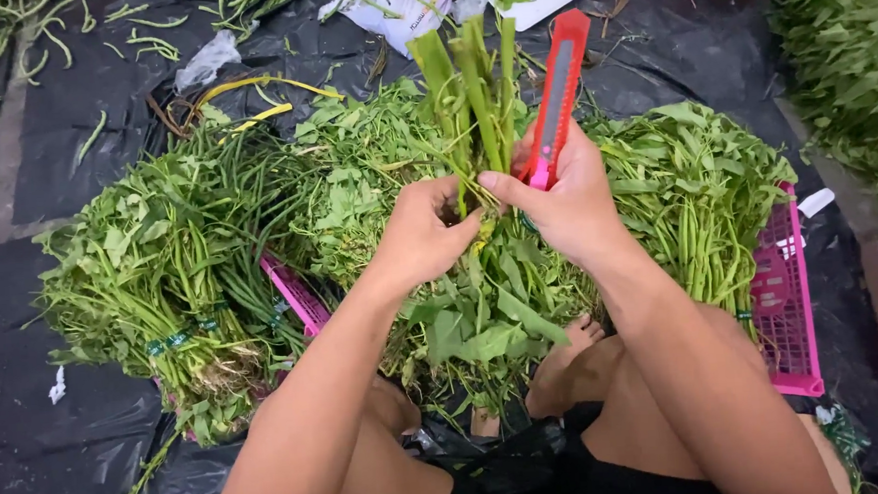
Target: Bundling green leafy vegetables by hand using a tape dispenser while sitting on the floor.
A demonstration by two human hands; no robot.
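Green, thick-stalked stems make up the bundle of leafy vegetable (472, 105) that both hands hold in the middle of the view. Its long axis runs nearly straight up and down in the picture: the cut stem ends point away from the person, toward the top edge, while the broad leaves hang toward the person's lap and bare feet. The left hand (423, 233) is closed around the bundle just below the bare stalks, fingers curled in against the stems. The right hand (566, 195) is also closed, gripping a red plastic utility knife with a grey slider (556, 95); its thumb presses across toward the stems, touching them. The knife lies almost parallel to the stalks, just to their right, tilted slightly so that its far end leans right and points away from the person. Whether a blade is extended cannot be told.

Beneath the hands lies a wide heap of green leafy bunches (189, 260) spread over pink plastic mesh baskets (788, 309), one showing at the right and another peeking out at the left between the bunches. Some bunches at the left are tied with small dark green bands. Black plastic sheeting (82, 115) covers the ground all around, with loose stems and yellow strips scattered on it.
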